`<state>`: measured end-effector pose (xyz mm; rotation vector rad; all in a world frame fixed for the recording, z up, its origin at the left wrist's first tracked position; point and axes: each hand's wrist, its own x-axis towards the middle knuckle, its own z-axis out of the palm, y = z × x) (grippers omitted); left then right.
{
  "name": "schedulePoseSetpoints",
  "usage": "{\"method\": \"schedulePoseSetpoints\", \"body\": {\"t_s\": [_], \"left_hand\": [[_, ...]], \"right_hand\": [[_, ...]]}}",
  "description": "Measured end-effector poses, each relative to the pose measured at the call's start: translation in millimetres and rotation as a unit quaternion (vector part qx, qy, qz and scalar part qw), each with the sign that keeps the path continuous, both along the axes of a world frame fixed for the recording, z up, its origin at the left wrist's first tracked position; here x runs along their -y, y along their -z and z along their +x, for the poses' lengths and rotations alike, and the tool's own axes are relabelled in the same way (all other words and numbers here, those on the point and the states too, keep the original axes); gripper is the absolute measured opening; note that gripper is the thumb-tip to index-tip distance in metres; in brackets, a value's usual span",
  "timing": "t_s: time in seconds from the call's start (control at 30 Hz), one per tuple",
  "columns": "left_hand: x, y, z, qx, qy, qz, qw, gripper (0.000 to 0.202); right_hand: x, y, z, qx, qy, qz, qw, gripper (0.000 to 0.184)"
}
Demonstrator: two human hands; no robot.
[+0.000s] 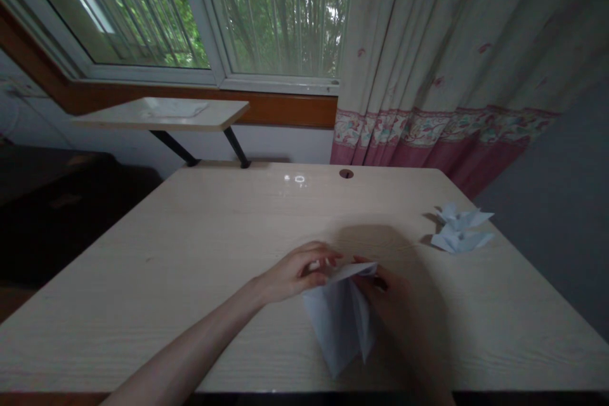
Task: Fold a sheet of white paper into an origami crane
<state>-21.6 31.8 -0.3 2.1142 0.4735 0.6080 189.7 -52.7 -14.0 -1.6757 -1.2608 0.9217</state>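
Observation:
A partly folded sheet of white paper [337, 323] is held above the near part of the desk, its pointed lower end hanging towards the front edge. My left hand [304, 269] is at the paper's upper left edge, thumb and fingers closed around it. On the other side, my right hand [385, 292] grips the upper right edge, with a folded flap standing out between the hands. Shadow covers much of the right hand, and some of its fingers are hidden behind the paper.
Two folded white paper pieces [461, 228] lie at the desk's right edge. A raised shelf [209, 115] on black legs stands at the back left, with papers [176, 109] on it. The pale wooden desk [190, 247] has a round cable hole [346, 174]. A curtain [409, 76] hangs behind.

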Motion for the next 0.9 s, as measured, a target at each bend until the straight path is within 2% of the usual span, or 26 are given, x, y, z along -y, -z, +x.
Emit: {"method": "schedulePoseSetpoints", "body": {"t_s": [0.2, 0.47, 0.77, 0.9], "left_hand": [[-0.2, 2.1, 4.0, -0.024, 0.014, 0.017, 0.999, 0.058], [13.5, -1.5, 11.4, -0.109, -0.111, 0.036, 0.987, 0.046], [24.4, -0.4, 25.6, -0.182, -0.2, 0.074, 0.96, 0.048], [23.5, 4.3, 26.0, -0.181, -0.203, 0.079, 0.959, 0.038]], "right_hand": [[1.9, -5.3, -2.9, 0.005, -0.014, 0.005, 1.0, 0.026], [1.2, -12.4, -9.5, 0.042, -0.034, 0.024, 0.998, 0.02], [4.4, -10.8, -12.9, 0.03, -0.034, 0.002, 0.999, 0.029], [4.4, -7.5, -10.8, 0.011, -0.044, 0.013, 0.999, 0.026]]}}
